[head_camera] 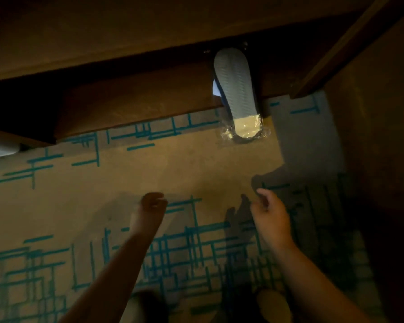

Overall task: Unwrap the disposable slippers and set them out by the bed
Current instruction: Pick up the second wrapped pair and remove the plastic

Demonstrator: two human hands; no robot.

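A pair of pale grey disposable slippers (234,85), still in clear plastic wrap, stands on end with the ribbed sole facing me, leaning against the dark wooden bed base (135,99). The wrap crinkles around its lower end on the carpet. My left hand (149,210) hovers over the carpet well below and left of the slippers, fingers loosely curled, holding nothing. Lower right of the slippers, my right hand (269,215) has its fingers slightly apart and is empty. Neither hand touches the slippers.
The floor is a tan carpet (173,164) with teal line patterns. A dark wooden panel (371,113) rises on the right. A white object (0,148) shows at the left edge under the bed base. The light is dim.
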